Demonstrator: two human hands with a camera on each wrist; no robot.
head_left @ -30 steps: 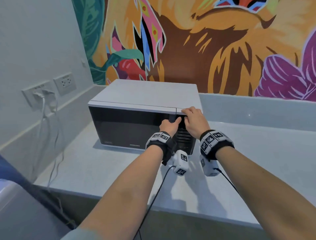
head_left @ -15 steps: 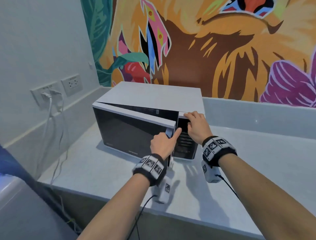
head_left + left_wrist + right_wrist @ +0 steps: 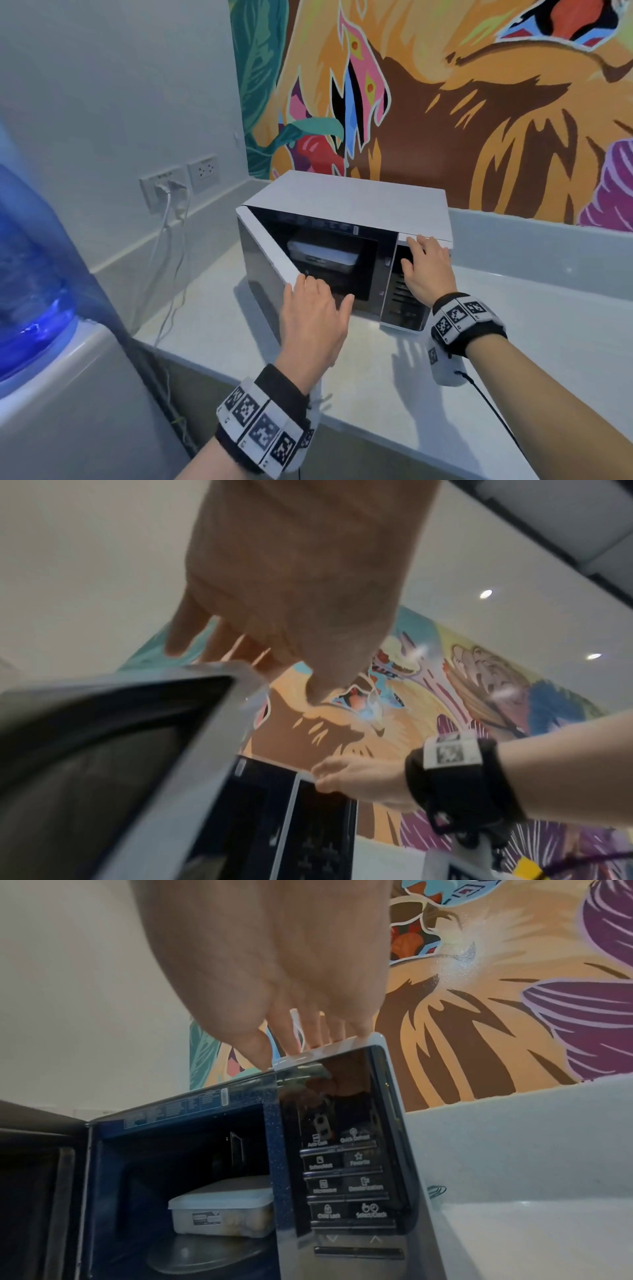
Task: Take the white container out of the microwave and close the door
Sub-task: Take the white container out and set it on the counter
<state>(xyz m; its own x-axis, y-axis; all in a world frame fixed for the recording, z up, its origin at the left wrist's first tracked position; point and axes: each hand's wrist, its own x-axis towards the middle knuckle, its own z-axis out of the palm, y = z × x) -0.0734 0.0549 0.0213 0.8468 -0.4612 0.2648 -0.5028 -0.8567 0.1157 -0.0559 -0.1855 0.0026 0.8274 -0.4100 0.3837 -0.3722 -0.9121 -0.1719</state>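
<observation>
A white microwave stands on the counter with its door swung out to the left, about half open. Inside, the white lidded container sits on the glass turntable; the right wrist view shows the container with a label on its side. My left hand is at the door's free top corner, fingers fairly straight and touching its edge. My right hand rests flat on the top front right corner, above the control panel.
A blue water bottle on a dispenser stands close at the left. Wall sockets with plugged cables hang down behind the counter's left end. The grey counter stretches to the right of the microwave, with a low backsplash behind it.
The door went from shut to half open, swinging leftward with my left hand on its free edge. My right hand stayed on the top right corner. The container came into view.
</observation>
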